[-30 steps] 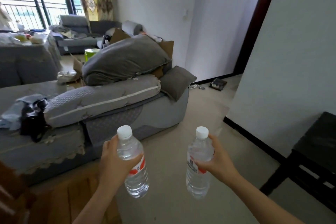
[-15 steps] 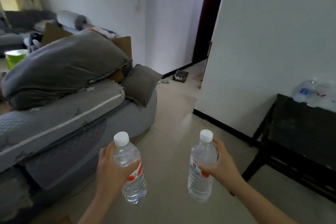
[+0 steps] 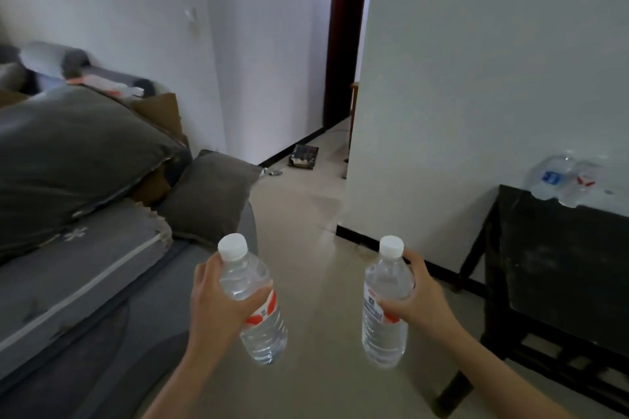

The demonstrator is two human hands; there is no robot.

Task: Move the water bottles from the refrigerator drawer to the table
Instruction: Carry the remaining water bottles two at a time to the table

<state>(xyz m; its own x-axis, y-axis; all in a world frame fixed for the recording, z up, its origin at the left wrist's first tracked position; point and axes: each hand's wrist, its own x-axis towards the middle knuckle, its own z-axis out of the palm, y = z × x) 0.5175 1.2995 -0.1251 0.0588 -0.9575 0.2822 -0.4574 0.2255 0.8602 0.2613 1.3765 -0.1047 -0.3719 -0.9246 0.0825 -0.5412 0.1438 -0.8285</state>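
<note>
left hand (image 3: 218,303) gripped bottle (image 3: 253,299) | right hand (image 3: 420,299) gripped second bottle (image 3: 386,303) | dark counter (image 3: 561,265) right, bottles on it (image 3: 566,180)

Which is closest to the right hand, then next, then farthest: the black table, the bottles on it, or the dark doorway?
1. Black table, just right of the right hand gripping a water bottle.
2. Bottles on the table, at its far edge by the wall.
3. Dark doorway, far ahead past the wall corner.

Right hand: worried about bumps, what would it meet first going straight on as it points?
Nothing close: bare floor lies ahead of the right hand; the white wall corner is probably first, depth unclear.
</note>
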